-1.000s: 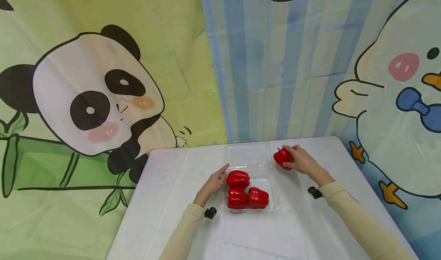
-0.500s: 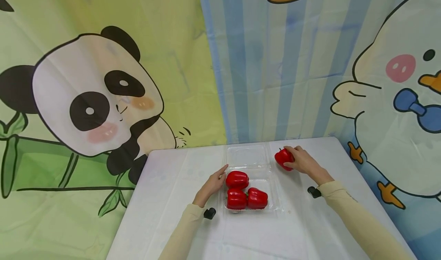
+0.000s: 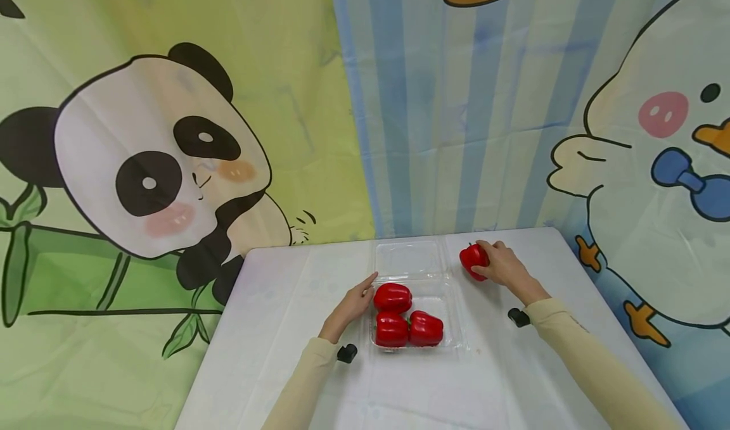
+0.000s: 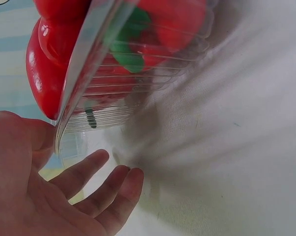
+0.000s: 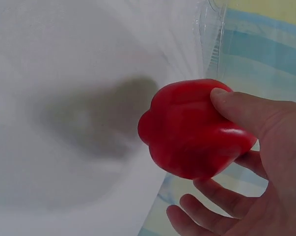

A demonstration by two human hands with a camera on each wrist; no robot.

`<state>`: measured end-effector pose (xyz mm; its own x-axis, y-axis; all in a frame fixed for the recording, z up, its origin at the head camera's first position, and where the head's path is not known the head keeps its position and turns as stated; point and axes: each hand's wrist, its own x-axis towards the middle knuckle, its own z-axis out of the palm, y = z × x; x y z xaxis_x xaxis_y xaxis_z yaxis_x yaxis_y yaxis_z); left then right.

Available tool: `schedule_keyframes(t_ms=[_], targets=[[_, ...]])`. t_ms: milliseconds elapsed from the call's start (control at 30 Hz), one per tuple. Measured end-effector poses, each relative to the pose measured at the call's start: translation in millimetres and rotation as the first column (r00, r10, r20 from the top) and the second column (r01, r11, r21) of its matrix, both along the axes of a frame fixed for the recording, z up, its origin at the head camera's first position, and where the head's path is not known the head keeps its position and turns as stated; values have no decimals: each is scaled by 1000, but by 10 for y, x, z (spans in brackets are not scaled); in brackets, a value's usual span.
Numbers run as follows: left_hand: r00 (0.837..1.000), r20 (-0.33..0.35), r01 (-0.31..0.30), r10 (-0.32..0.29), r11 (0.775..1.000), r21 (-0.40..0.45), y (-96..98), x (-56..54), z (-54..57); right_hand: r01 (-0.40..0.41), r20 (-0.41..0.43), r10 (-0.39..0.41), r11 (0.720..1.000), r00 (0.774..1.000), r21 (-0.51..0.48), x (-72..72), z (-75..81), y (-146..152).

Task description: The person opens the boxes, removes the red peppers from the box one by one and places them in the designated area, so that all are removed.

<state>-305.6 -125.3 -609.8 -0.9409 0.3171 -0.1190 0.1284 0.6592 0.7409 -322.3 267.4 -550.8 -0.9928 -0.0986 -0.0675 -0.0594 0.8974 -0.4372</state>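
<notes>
My right hand [image 3: 503, 265] grips a red bell pepper [image 3: 473, 262] to the right of the open clear plastic container [image 3: 453, 319]. In the right wrist view the pepper [image 5: 192, 128] is held above the white surface, the thumb on one side and fingers on the other, its shadow apart from it. Three red bell peppers [image 3: 392, 297] sit in the container's tray. My left hand [image 3: 352, 303] rests at the tray's left side. In the left wrist view one digit of the left hand [image 4: 64, 191] touches the container's rim [image 4: 64, 105], while the other fingers extend loosely beneath it.
The container's clear lid [image 3: 407, 257] lies folded back behind the tray. All of this stands on a white-covered table [image 3: 285, 328]. A cartoon-printed curtain [image 3: 410, 101] hangs directly behind the table's back edge.
My right hand, with the bell pepper in it, has shifted slightly to the right, and the pepper has turned a little. The left hand and the container have stayed in place.
</notes>
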Motion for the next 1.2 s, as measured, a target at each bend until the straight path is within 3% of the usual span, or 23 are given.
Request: schedule_keyframes(t_ms=[567, 1200], targets=[[1000, 2, -1, 1, 1000, 3, 3, -12, -12, 92, 32, -96, 991, 995, 93, -36, -139, -23], [1000, -3, -9, 9, 1000, -6, 13, -3, -7, 151, 109, -160, 985, 981, 82, -106, -192, -45]])
